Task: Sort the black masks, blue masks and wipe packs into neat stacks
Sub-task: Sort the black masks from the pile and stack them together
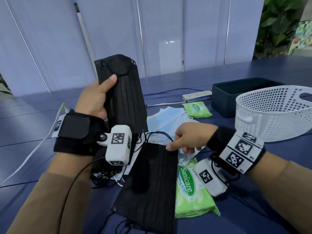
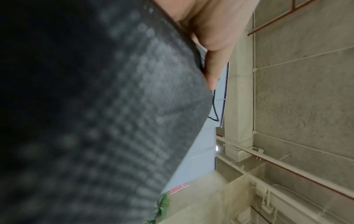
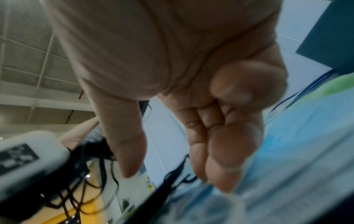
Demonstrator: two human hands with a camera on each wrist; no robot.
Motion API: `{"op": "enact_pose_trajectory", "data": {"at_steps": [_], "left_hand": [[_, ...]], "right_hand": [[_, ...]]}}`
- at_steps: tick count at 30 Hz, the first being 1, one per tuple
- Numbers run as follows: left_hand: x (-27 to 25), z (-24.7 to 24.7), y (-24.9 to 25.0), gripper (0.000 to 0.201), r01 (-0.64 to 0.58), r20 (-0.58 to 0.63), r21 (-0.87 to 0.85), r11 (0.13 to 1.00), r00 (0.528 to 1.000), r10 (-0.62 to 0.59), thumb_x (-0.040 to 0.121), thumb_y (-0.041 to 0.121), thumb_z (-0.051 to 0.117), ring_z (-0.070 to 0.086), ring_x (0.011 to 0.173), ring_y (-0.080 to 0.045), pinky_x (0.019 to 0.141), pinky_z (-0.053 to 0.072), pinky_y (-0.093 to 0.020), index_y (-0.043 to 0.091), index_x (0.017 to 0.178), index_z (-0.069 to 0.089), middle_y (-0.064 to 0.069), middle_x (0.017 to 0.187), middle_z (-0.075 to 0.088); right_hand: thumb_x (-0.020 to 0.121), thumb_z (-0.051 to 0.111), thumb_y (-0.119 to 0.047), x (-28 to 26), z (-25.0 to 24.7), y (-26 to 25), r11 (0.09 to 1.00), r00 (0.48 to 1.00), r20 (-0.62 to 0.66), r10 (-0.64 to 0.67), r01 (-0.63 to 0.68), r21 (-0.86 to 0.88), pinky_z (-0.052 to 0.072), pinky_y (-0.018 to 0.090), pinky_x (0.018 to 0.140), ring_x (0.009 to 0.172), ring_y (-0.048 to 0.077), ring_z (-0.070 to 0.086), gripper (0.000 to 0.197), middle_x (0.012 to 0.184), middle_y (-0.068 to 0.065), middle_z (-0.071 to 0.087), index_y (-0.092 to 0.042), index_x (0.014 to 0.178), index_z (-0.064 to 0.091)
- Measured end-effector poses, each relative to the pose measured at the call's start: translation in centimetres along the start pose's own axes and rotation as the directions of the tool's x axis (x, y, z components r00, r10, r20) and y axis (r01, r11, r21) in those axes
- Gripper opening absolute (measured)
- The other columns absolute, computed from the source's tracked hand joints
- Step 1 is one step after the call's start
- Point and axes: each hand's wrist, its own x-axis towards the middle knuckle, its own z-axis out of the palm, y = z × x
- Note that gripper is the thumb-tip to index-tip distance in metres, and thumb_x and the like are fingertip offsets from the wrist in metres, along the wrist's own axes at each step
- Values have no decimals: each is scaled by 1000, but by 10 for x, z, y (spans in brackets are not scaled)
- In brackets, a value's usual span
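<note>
My left hand (image 1: 101, 97) grips a stack of black masks (image 1: 125, 98) upright above the table, thumb on its front; in the left wrist view the black masks (image 2: 114, 121) fill the picture beside a finger (image 2: 212, 63). One black mask (image 1: 148, 188) lies flat in front of me. My right hand (image 1: 179, 144) hovers at its far right corner, thumb tip on the corner. The right wrist view shows the right hand (image 3: 172, 174) with thumb and fingers apart, nothing between them, above a blue mask (image 3: 287, 144). Blue masks (image 1: 170, 119) lie behind. One wipe pack (image 1: 187, 191) lies near, another wipe pack (image 1: 196, 109) further back.
A white mesh basket (image 1: 270, 115) and a dark box (image 1: 224, 98) stand at the right. A power strip (image 1: 196, 95) with cables lies behind the masks. Tangled black ear loops (image 1: 104, 176) lie under my left wrist on the blue table (image 1: 33, 157).
</note>
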Motion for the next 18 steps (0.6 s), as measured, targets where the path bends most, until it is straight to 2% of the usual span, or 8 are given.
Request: {"op": "enact_pose_trajectory", "data": {"at_steps": [2, 5, 9, 11, 13, 15, 16, 18], "left_hand": [[1, -1, 1, 37, -13, 3, 0, 1000, 1000, 13, 90, 17, 59, 66, 101, -23, 81, 57, -38, 6, 125, 55, -12, 114, 66], [0, 2, 0, 30, -4, -23, 0, 1000, 1000, 4, 87, 14, 63, 68, 89, -19, 72, 57, -35, 10, 116, 55, -9, 106, 67], [-3, 4, -1, 19, 153, -1, -69, 986, 988, -154, 88, 19, 63, 70, 67, -17, 57, 58, -32, 7, 102, 63, -7, 85, 70], [-7, 6, 3, 16, 231, 37, -144, 962, 973, -228, 88, 22, 62, 70, 64, -18, 57, 59, -36, 8, 93, 66, -6, 78, 72], [-11, 7, 7, 24, 265, 118, -214, 940, 963, -244, 88, 24, 60, 71, 74, -19, 65, 59, -40, 7, 104, 66, -7, 93, 72], [-14, 10, 8, 33, 280, 199, -272, 921, 952, -231, 85, 25, 59, 70, 88, -23, 74, 58, -45, 6, 111, 65, -10, 107, 70], [-16, 13, 7, 33, 292, 235, -309, 905, 945, -225, 82, 24, 60, 70, 90, -24, 77, 56, -47, 5, 108, 67, -12, 106, 70], [-20, 19, 5, 29, 342, 309, -370, 864, 922, -232, 78, 24, 59, 71, 87, -25, 76, 55, -49, 3, 91, 74, -14, 99, 72]], "right_hand": [[81, 63, -50, 5, 1, -5, 998, 999, 29, 18, -16, -64, 34, 16, 40, 54, 17, 51, 42, 66, 5, 63, -9, 76, 60], [85, 63, -36, 12, 1, -11, 991, 998, 67, 11, -2, -131, 31, 15, 37, 46, 16, 42, 33, 56, 1, 55, -11, 66, 55], [87, 59, -19, 15, -11, -10, 998, 999, 45, 0, -3, 70, 34, 20, 42, 45, 16, 42, 26, 56, 2, 53, -14, 64, 49], [88, 58, -14, 16, -28, -6, 970, 995, -95, -7, 30, 241, 38, 22, 44, 45, 15, 47, 25, 55, 1, 53, -15, 65, 48], [90, 56, -12, 20, -47, 3, 889, 952, -306, 32, 113, 444, 42, 24, 46, 43, 13, 50, 22, 55, 0, 52, -15, 69, 48], [93, 53, -15, 25, -55, 13, 742, 916, -377, 136, 158, 651, 46, 24, 46, 47, 14, 53, 13, 68, 3, 54, -15, 80, 51], [94, 52, -18, 28, -53, 17, 660, 930, -319, 184, 124, 741, 47, 25, 47, 51, 15, 54, 9, 74, 4, 55, -15, 86, 52], [94, 52, -23, 35, -38, 29, 539, 969, -72, 236, -69, 839, 49, 25, 47, 56, 17, 55, 10, 74, 4, 57, -15, 88, 53]]}}
